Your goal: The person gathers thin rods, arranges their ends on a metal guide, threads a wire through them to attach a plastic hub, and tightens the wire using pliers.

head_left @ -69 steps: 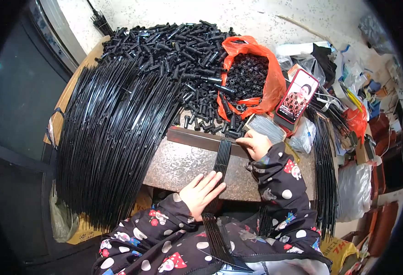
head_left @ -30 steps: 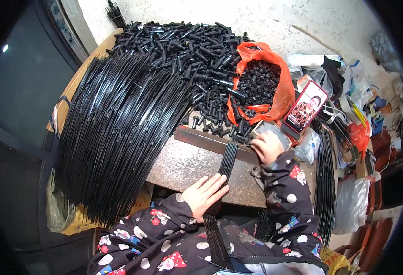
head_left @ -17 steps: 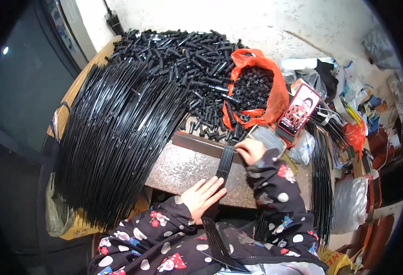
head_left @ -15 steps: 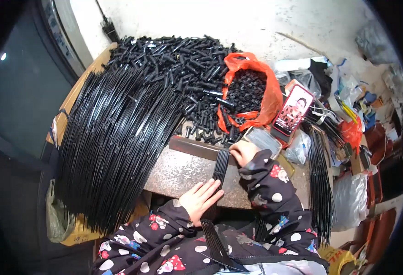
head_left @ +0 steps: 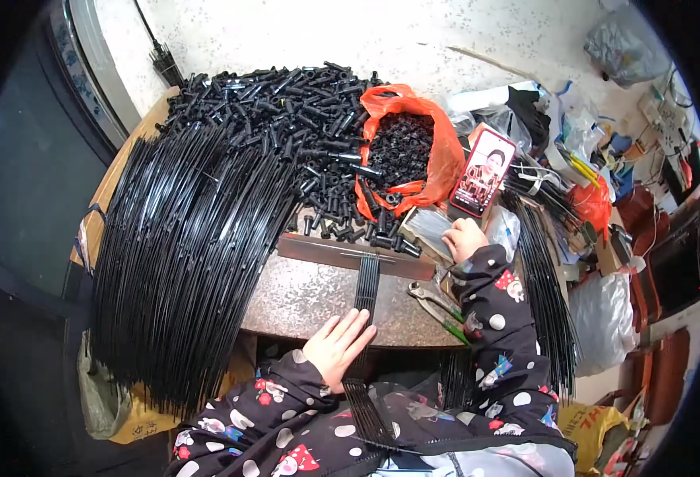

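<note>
My left hand (head_left: pixel 340 346) lies flat with fingers stretched over a narrow row of thin black rods (head_left: pixel 367 280), pressing on them at the table's front edge. The rods' far ends meet a dark metal bar (head_left: pixel 318 251), and their near ends hang over my lap. My right hand (head_left: pixel 465 240) is at a clear plastic box (head_left: pixel 431 226) of thin, pale pieces, below the phone. Its fingers are curled together; anything between them is too small to make out. Pincers with green handles (head_left: pixel 439 308) lie on the table (head_left: pixel 294 298) between my hands.
A large bundle of thin black rods (head_left: pixel 183 262) covers the left side. Behind are piled black tubular parts (head_left: pixel 270 111) and a red plastic bag (head_left: pixel 449 151) of small black pieces. A phone (head_left: pixel 484 173) stands at right, beside more rods (head_left: pixel 545 294) and clutter.
My right hand has left the far end of the rod row and moved right to the plastic box, uncovering the pincers. My left hand stays on the rods. The view has shifted slightly.
</note>
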Tool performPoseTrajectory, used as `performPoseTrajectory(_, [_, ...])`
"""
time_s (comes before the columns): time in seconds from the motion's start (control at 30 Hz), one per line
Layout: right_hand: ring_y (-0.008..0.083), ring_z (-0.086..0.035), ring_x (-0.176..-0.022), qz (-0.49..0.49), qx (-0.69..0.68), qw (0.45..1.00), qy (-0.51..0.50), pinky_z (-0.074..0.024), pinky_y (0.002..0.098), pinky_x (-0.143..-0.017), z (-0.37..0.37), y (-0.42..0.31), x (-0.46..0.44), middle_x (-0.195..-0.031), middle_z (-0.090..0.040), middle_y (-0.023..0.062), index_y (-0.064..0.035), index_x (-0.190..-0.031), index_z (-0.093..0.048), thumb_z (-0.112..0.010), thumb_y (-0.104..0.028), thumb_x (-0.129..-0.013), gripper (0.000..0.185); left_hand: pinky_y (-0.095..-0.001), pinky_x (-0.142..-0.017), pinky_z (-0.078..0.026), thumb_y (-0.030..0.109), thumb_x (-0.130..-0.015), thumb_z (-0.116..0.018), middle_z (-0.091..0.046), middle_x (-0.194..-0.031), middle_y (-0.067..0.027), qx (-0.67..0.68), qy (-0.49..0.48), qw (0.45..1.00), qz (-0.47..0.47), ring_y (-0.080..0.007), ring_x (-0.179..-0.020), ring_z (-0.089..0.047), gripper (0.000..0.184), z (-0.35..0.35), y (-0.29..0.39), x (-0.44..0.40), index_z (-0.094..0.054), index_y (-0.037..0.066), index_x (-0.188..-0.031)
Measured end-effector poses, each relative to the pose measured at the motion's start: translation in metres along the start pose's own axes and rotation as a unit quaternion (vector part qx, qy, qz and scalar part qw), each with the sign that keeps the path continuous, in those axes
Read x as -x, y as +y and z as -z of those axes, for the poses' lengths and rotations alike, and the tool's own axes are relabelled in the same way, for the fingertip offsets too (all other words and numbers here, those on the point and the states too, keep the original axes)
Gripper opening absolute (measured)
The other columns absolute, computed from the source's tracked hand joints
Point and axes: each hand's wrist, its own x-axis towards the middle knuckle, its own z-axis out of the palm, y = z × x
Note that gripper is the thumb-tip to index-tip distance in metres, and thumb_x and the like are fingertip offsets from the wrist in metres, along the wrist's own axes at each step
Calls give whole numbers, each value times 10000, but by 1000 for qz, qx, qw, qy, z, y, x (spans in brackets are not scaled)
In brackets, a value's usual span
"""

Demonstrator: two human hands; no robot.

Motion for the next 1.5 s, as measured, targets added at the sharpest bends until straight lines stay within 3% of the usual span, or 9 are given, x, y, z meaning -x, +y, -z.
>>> performPoseTrajectory(0.07, [262, -504, -739, 15, -13, 999, 40, -422, 342, -647, -1, -8, -4, -762, -496, 93, -50, -757, -565, -603, -104, -693, 92, -428, -974, -246, 386, -558, -651, -252, -1323, -220, -8, -9, 1000, 1, -346, -1222, -270, 857, 3, 1, -2, -319, 17, -1255])
performPoseTrajectory(0.2, [272, -517, -763, -54, -20, 998, -20, -427, 339, -660, -10, -16, -13, -775, -492, 97, -44, -772, -557, -611, -104, -684, 120, -427, -977, -240, 439, -551, -660, -244, -1332, -216, -18, -29, 999, 4, -347, -1224, -267, 896, 3, -1, -3, -306, 34, -1268])
performPoseTrajectory(0.23, [272, -520, -764, -20, 2, 1000, 21, -424, 342, -669, 0, -15, -13, -773, -494, 102, -41, -765, -566, -627, -113, -667, 136, -428, -977, -239, 441, -548, -661, -243, -1333, -216, -18, -31, 999, 4, -347, -1225, -266, 902, 2, -2, -3, -304, 34, -1270])
performPoseTrajectory(0.3, [264, -520, -756, -25, -19, 996, -88, -422, 345, -673, 6, 2, -11, -752, -501, 97, -39, -740, -580, -640, -111, -648, 131, -431, -977, -238, 437, -539, -666, -243, -1334, -214, -15, -34, 999, 4, -345, -1226, -265, 911, 0, -3, -3, -302, 36, -1272])
performPoseTrajectory(0.6, [261, -544, -660, 20, -79, 994, 71, -440, 325, -578, 0, -15, -14, -726, -528, 80, -58, -755, -586, -605, -90, -686, 79, -429, -974, -246, 424, -523, -669, -248, -1333, -211, -3, -53, 999, 7, -340, -1222, -275, 912, 2, -5, -7, -314, 34, -1266])
performPoseTrajectory(0.7, [268, -546, -666, 73, -155, 985, 30, -445, 335, -580, -13, -57, -14, -724, -522, 87, -74, -812, -586, -564, -50, -707, 110, -430, -971, -251, 426, -516, -669, -252, -1332, -210, -1, -50, 999, 10, -341, -1220, -279, 917, 2, -5, -7, -315, 35, -1266])
performPoseTrajectory(0.8, [284, -552, -677, 19, -167, 983, -68, -453, 345, -593, -19, -76, -11, -721, -514, 100, -66, -853, -595, -558, -40, -706, 154, -431, -971, -252, 430, -513, -669, -256, -1331, -206, -1, -48, 999, 11, -341, -1221, -280, 920, 1, -5, -7, -316, 38, -1267])
performPoseTrajectory(1.27, [276, -556, -662, 2, -166, 982, -88, -457, 338, -588, -19, -89, -21, -728, -520, 94, -61, -831, -599, -562, -63, -712, 125, -422, -988, -223, 440, -528, -650, -238, -1342, -199, -5, -60, 998, 3, -327, -1231, -268, 920, 3, -6, -7, -299, 40, -1279])
performPoseTrajectory(1.5, [272, -525, -706, 133, -141, 980, -38, -428, 345, -613, -25, -65, -29, -726, -523, 78, -63, -797, -572, -573, -92, -700, 101, -422, -988, -225, 418, -529, -642, -235, -1345, -198, -5, -58, 998, -1, -327, -1239, -257, 910, 3, -6, -6, -298, 33, -1278])
